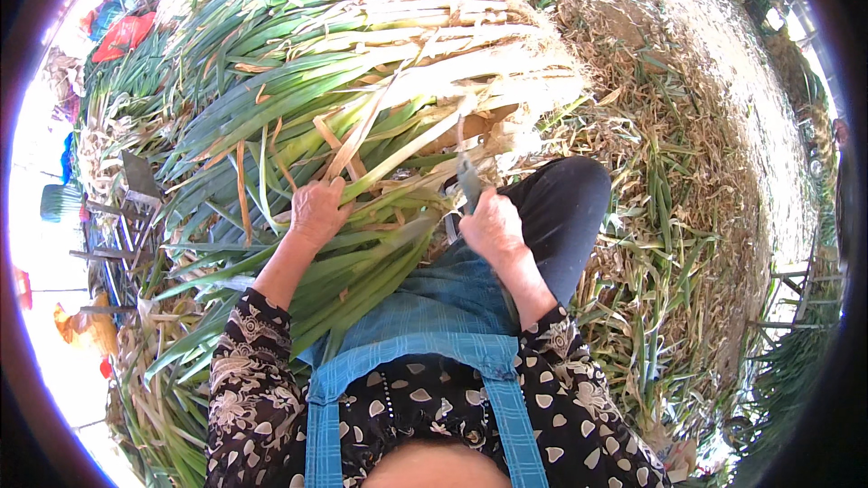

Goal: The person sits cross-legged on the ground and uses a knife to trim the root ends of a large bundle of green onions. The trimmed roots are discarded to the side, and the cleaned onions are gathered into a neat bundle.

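Note:
My left hand (316,212) is closed round the leafy part of a long green onion (402,152), whose pale stalk slants up and right. My right hand (493,228) grips the grey-green handle of a knife (469,183). The knife's thin blade points away from me, beside the white end of that onion; whether they touch I cannot tell. A large pile of green onions (271,99) lies in front of me, leaves to the left and white root ends to the right. More loose leaves (380,280) lie across my lap under my left forearm.
Dry husks and trimmed leaves (669,244) cover the ground on the right. My bent knee (570,199) rises just beyond my right hand. Metal frame parts (136,181) stand at the left, near a red bag (125,36). More green onions (791,389) lie at the lower right.

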{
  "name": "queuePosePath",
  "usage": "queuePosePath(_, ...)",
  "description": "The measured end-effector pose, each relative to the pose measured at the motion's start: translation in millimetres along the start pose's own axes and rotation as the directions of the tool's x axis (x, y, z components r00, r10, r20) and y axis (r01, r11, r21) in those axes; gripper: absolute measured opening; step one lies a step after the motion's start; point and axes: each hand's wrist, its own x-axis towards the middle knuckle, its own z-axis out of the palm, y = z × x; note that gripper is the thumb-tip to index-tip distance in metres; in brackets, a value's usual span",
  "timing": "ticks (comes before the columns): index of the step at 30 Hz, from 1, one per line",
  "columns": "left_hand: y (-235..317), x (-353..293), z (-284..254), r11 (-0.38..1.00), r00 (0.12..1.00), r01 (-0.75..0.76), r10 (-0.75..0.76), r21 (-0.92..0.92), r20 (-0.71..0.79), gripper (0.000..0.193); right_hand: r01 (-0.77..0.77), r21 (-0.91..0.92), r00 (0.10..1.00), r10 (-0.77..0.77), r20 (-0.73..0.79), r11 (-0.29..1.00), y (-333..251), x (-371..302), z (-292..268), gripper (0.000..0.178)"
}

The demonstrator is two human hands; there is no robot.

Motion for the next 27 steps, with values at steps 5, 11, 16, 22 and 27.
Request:
queuePosePath(5, -0.4, -8.9, -3.4, 0.999, 0.997, -0.015, 0.018, -0.040, 0.076, 0.032, 0.163, -0.073, 0.943, -0.134, 0.303, 0.984, -5.9, 4.0, -1.8, 0.035)
queuePosePath(11, -0.7, -43.8, -13.3, 0.982, 0.956, -0.128, 0.159, -0.138, 0.245, 0.034, -0.069, -0.047, 0.997, 0.070, 0.028, 0.997, 15.9, 17.0, -2.5, 0.034)
queuePosePath(16, -1.7, -53.2, -6.6, 0.976, 0.947, -0.185, 0.208, -0.112, 0.246, 0.030, -0.056, 0.002, 0.997, 0.056, 0.050, 0.998, 11.1, 23.4, -7.6, 0.026)
queuePosePath(22, -3.6, -70.8, 0.4, 0.999, 0.995, -0.038, 0.036, 0.018, 0.092, 0.024, -0.026, -0.159, 0.948, 0.075, 0.310, 0.987, 2.2, 3.3, -6.0, 0.033)
queuePosePath(27, -6.5, -76.4, -5.5, 0.996, 0.999, -0.050, 0.049, -0.075, -0.014, 0.024, -0.039, -0.047, 0.993, 0.044, 0.108, 0.998, 2.6, -5.4, 0.3, 0.032)
